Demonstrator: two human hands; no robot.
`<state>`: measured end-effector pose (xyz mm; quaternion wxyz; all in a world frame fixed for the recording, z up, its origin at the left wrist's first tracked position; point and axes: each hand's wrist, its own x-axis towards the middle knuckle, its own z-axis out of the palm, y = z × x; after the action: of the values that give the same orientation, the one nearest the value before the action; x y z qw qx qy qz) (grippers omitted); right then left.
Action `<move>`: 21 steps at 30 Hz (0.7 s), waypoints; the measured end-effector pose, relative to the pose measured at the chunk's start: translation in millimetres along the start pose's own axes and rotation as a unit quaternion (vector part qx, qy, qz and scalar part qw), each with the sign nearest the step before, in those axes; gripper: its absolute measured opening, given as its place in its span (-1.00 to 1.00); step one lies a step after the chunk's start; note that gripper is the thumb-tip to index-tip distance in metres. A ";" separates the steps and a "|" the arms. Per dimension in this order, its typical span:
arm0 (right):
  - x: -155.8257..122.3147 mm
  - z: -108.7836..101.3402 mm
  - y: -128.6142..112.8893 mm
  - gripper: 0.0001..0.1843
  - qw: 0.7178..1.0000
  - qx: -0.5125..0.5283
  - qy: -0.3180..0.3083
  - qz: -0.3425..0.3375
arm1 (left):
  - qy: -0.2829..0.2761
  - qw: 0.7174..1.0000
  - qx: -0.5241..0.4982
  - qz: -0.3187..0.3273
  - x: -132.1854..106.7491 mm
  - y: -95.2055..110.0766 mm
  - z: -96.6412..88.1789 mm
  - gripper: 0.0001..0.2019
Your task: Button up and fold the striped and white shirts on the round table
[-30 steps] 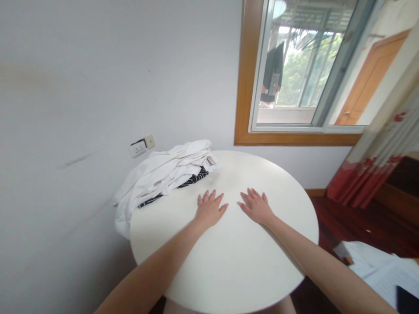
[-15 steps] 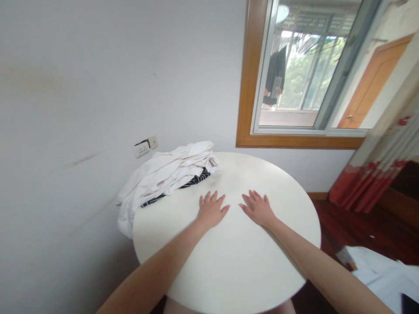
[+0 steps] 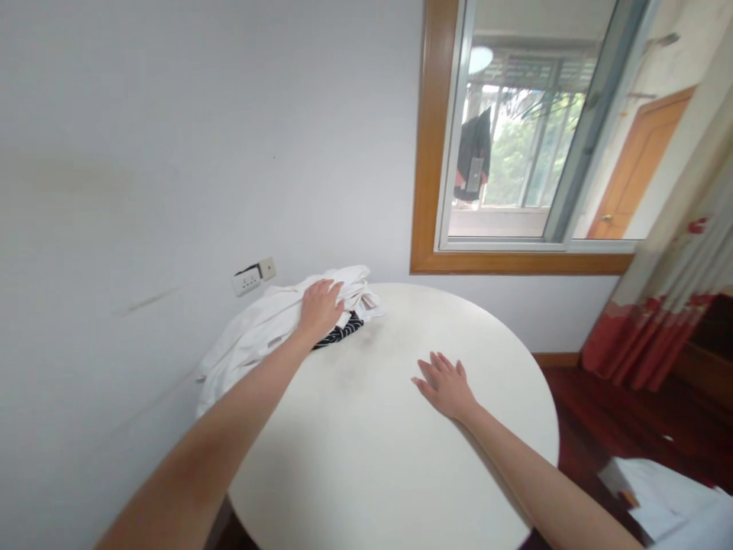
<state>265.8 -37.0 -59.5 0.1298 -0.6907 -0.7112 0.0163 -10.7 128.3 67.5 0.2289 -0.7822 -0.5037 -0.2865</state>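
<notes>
A crumpled pile of white cloth (image 3: 257, 317), perhaps clothes, lies at the left back of the round white table (image 3: 389, 443). Under its front edge a black cloth with white stripes (image 3: 343, 330) peeks out. My left hand (image 3: 321, 307) is over the right part of the white pile, fingers stretched out; whether it presses on the cloth I cannot tell. Flat on the tabletop, right of the middle, rests my right hand (image 3: 447, 386) with its fingers spread and nothing in it.
A wall with a socket (image 3: 247, 281) borders the table on the left and behind. Beyond the table are a wood-framed window (image 3: 432, 256) and a red and white curtain (image 3: 641, 328). Something white (image 3: 658, 489), like a box or papers, sits low at the right.
My left hand has left the tabletop and moved forward and left to the white pile. My right hand stays on the table. The view has tilted up slightly.
</notes>
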 end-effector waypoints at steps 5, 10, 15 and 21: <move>-0.7 -1.6 -0.7 -0.35 1.000 0.015 0.001 -0.002 | -0.023 0.996 0.068 -0.061 41.9 -41.2 -1.5 -0.52; -2.0 -3.2 -1.5 -0.36 1.000 0.026 0.009 -0.004 | -0.080 0.987 0.100 -0.096 65.1 -43.2 12.8 -0.49; -1.6 -3.1 -1.8 -0.37 1.000 0.028 0.013 -0.003 | -0.134 0.976 0.093 -0.145 74.4 -26.2 32.6 -0.50; -1.4 -2.7 -1.6 -0.37 0.999 0.033 0.021 -0.004 | -0.122 0.976 0.070 -0.166 87.0 -21.1 27.7 -0.68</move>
<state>264.8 -38.9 -56.8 0.1673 -0.6835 -0.7101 0.0244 4.5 211.5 107.8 0.1693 -0.6990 -0.6691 -0.1874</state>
